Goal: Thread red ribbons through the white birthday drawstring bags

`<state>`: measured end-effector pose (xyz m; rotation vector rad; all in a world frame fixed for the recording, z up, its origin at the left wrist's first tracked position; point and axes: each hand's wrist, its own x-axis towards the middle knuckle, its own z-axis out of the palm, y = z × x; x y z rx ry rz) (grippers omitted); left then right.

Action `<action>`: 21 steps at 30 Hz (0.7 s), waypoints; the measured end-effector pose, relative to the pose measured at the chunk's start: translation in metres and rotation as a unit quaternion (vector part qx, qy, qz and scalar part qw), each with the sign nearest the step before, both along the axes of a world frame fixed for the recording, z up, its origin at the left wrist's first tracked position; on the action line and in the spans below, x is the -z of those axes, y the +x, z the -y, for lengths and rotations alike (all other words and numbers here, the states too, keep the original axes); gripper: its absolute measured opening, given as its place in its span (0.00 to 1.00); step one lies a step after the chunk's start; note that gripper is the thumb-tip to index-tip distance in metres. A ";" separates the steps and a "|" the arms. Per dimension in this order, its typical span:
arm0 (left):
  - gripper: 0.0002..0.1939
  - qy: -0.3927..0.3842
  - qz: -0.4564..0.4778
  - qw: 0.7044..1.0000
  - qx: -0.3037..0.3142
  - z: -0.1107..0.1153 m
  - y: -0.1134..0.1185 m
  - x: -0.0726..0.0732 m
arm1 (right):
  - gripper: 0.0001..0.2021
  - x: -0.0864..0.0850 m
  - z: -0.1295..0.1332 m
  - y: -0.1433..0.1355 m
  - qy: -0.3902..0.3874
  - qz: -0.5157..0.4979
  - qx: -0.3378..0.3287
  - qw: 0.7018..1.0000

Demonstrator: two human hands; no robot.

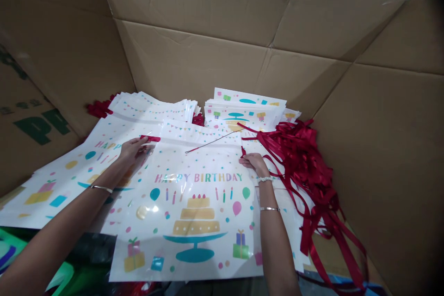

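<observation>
Nearest is the green item (69, 273), low and left of the front birthday bag (194, 166); bag lies flat, print up, between the forearms. Left hand (133, 150) at its upper left edge, fingers closed on the left ribbon end (152, 138). Right hand (255, 162) at its upper right edge, fingertips pinched around the right ribbon end (243, 150). So red ribbon shows at both sides of this bag; whether it runs right through the top can't be told, and no finished tie is visible. Thin wire tool (208, 143) lies slanted over the bag's upper part, in neither hand. Left of the bag, the left stack (86, 162) of same-print pieces, with red ribbon bunches (100, 108) at its far edge, looks like the done part. Right of the bag, loose ribbon pile (301, 148), tangled, apparently unused. Beyond the bag, rear stack (248, 111), probably still unribboned, then cardboard wall (194, 55).
</observation>
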<state>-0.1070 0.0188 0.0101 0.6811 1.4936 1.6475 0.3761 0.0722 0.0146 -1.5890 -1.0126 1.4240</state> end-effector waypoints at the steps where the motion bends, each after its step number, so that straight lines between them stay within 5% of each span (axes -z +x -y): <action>1: 0.10 0.005 -0.003 1.000 -0.001 0.000 0.000 0.000 | 0.10 0.000 0.000 0.000 0.000 0.000 0.000 1.000; 21: 0.12 0.008 -0.097 0.995 -0.032 -0.007 -0.003 0.011 | 0.10 0.001 0.000 0.000 0.006 0.008 0.002 1.000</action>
